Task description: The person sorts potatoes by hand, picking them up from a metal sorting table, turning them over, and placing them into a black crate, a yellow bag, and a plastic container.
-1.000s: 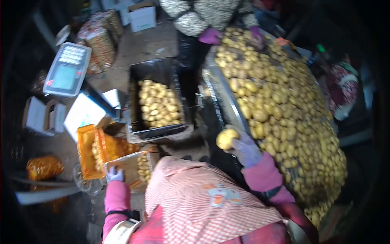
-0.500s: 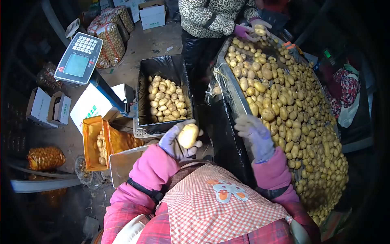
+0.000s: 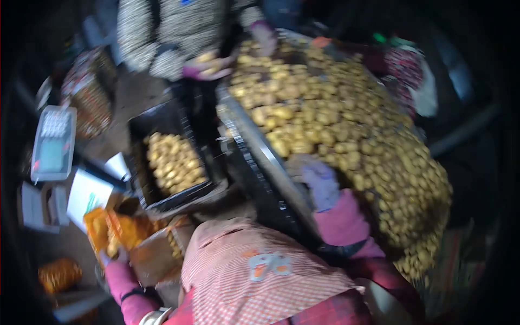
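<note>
My left hand [image 3: 117, 255], in a purple glove, is low at the left by the orange mesh bag [image 3: 97, 223]. A potato [image 3: 112, 245] shows between its blurred fingers, at the bag's mouth. My right hand [image 3: 320, 181], gloved in purple with greyish fingertips, reaches over the metal rim [image 3: 273, 158] of the sorting table at the near side of the potato heap [image 3: 346, 119]. Its fingers point down and are smeared, so whether they grip a potato cannot be made out.
A black-lined crate [image 3: 140, 181] of potatoes stands between the bag and the table. A cardboard box [image 3: 157, 254] lies beside the bag. The scale display [image 3: 54, 143] rises at the left. Across the table, a co-worker's gloved hand [image 3: 208, 67] holds potatoes.
My left hand has swung down and left with the potato, from beside the crate to the orange bag. My right hand has moved onto the heap's edge. The view has turned.
</note>
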Demonstrator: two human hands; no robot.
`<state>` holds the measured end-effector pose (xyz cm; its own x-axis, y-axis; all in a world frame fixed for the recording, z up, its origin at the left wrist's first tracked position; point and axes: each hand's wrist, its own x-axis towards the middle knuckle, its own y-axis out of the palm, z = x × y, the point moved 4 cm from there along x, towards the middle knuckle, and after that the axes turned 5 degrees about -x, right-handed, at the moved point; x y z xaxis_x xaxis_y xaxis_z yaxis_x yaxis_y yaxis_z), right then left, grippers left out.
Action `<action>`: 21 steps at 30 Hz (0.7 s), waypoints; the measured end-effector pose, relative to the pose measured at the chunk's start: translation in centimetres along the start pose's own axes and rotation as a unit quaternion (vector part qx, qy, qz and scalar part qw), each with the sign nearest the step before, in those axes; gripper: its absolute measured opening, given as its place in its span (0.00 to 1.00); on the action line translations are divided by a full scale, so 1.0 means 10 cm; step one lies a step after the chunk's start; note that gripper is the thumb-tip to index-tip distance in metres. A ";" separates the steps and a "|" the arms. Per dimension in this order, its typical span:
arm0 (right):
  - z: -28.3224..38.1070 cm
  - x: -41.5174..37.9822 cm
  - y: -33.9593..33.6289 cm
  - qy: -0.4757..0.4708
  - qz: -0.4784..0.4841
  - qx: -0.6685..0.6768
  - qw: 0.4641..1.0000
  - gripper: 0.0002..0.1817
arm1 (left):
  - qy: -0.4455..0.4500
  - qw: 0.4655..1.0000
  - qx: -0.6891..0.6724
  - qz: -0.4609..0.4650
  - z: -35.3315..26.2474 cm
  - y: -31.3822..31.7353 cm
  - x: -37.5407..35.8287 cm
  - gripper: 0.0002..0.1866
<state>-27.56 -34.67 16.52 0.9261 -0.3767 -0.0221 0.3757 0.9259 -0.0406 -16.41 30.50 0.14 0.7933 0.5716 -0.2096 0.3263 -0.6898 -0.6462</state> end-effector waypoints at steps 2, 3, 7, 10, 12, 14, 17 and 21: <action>0.06 -0.04 0.13 -0.031 -0.024 -0.117 0.992 0.15 | -0.173 0.897 -0.408 0.016 -0.45 0.07 -0.26 0.37; -0.02 -0.04 0.19 -0.011 -0.010 -0.065 0.998 0.14 | -0.359 0.715 -0.599 -0.027 -0.26 0.23 0.02 0.35; -0.30 -0.07 0.24 0.051 -0.027 0.045 0.997 0.13 | -0.206 0.781 -0.509 0.296 -0.84 1.22 -0.15 0.26; -0.06 -0.07 -0.04 -0.022 -0.097 -0.066 0.993 0.12 | -0.144 0.730 -0.435 0.507 -1.84 2.00 -0.90 0.25; 0.00 -0.02 -0.51 -0.042 -0.184 0.017 0.982 0.11 | -0.100 0.717 -0.419 0.548 -2.34 2.23 -1.44 0.25; 0.07 -0.04 -1.10 -0.076 -0.279 -0.041 0.956 0.12 | 0.023 0.727 -0.317 0.609 -2.91 2.34 -1.99 0.24; 0.14 -0.33 -1.88 -0.066 -0.421 -0.163 0.890 0.12 | 0.239 0.668 -0.229 0.667 -3.31 2.67 -2.64 0.19; -0.31 -0.46 -2.30 -0.050 -0.409 -0.337 0.847 0.13 | 0.596 0.585 -0.033 0.548 -3.86 2.95 -3.38 0.23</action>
<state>-40.61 -54.33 14.51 0.3780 -0.8475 0.3726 0.8181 0.1174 -0.5629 -13.80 -26.30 16.51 0.3264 -0.9203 0.2155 -0.7272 -0.3902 -0.5648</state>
